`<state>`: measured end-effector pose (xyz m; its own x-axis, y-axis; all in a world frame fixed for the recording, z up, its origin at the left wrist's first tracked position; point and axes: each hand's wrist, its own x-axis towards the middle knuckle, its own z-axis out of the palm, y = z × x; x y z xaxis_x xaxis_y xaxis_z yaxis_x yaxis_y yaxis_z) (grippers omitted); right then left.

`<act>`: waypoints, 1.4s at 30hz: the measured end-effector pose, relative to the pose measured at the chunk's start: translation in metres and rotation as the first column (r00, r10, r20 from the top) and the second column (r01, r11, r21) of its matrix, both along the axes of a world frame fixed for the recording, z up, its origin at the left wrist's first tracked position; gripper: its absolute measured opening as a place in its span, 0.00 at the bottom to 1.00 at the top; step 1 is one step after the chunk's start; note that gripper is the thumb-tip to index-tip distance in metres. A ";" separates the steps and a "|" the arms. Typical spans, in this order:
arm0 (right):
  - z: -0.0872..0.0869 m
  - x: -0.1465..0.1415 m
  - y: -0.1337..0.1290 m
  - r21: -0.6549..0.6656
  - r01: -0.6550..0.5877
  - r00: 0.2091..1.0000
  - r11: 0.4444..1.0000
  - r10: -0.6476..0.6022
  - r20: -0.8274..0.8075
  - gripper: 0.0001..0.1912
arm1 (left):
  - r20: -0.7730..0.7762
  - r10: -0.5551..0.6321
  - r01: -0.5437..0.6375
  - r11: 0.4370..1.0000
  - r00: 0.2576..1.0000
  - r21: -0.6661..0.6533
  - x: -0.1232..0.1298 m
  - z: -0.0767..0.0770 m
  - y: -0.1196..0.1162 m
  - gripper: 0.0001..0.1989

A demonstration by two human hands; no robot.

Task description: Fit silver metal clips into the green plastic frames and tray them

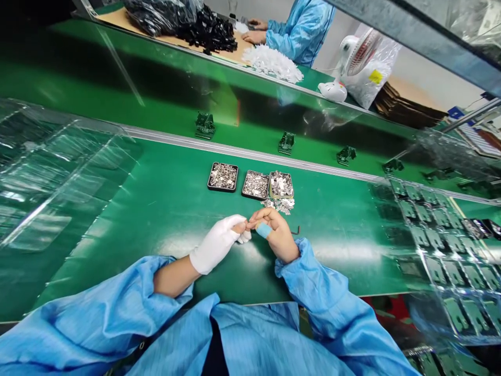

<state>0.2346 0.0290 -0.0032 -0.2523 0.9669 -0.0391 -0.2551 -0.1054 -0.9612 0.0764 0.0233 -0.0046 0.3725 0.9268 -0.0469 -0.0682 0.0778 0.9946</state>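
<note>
My left hand [219,241], in a white glove with bare fingertips, is closed in a pinch over the green worktop. Against its fingertips meet those of my right hand [276,234], bare except for a blue wrap [263,230] on the thumb. Whatever the two hands pinch between them is too small or too hidden to make out. Just beyond the fingers lies a loose heap of flat metal pieces [281,204]. Behind it stand a left tray [209,184], a middle tray [255,196] and a right tray [291,192], all full of small shiny metal parts. A small hex key [296,230] lies beside my right wrist.
Clear plastic trays [47,209] cover the left side. At right, more clear trays [450,256] hold green circuit boards. Several green board assemblies, including one at centre [287,142], stand along the strip behind the metal rail [250,152]. Across the bench a co-worker's sleeve [291,36] shows.
</note>
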 end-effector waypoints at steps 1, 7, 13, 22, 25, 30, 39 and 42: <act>-0.001 0.000 0.000 -0.001 -0.004 1.000 1.000 0.004 0.001 0.14 | -0.001 -0.003 0.003 1.000 1.000 0.005 0.000 -0.001 0.000 0.20; -0.003 0.005 -0.002 0.061 -0.054 0.998 0.997 0.054 0.013 0.13 | 0.028 -0.056 0.057 0.998 0.998 -0.005 -0.001 -0.003 0.001 0.19; -0.005 0.006 -0.004 0.108 -0.084 0.996 0.991 0.088 -0.030 0.10 | 0.022 -0.062 0.062 0.998 0.998 0.026 -0.001 -0.003 0.001 0.20; 0.007 0.009 0.001 -0.189 -0.175 0.973 0.966 0.140 -0.186 0.14 | 0.021 -0.121 0.122 0.990 0.992 -0.063 -0.005 -0.010 0.005 0.23; 0.009 0.010 0.002 -0.246 -0.194 0.968 0.950 0.145 -0.205 0.18 | 0.029 -0.130 0.132 0.987 0.991 -0.094 -0.004 -0.012 0.005 0.25; 0.008 0.012 0.002 -0.288 -0.229 0.959 0.930 0.164 -0.232 0.19 | -0.004 -0.165 0.164 0.984 0.986 -0.072 -0.003 -0.010 0.005 0.26; 0.010 0.013 0.003 -0.308 -0.228 0.959 0.924 0.159 -0.233 0.20 | 0.056 -0.220 0.224 0.970 0.974 -0.094 -0.005 -0.007 0.005 0.23; 0.010 0.010 0.001 -0.264 -0.183 0.972 0.947 0.135 -0.193 0.21 | 0.122 -0.219 0.235 0.963 0.968 -0.136 -0.004 -0.013 0.004 0.21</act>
<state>0.2449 0.0305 0.0068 -0.4283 0.8702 -0.2437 -0.3697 -0.4148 -0.8314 0.0725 0.0268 -0.0176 0.5823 0.8031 -0.1268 -0.1349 0.2493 0.9590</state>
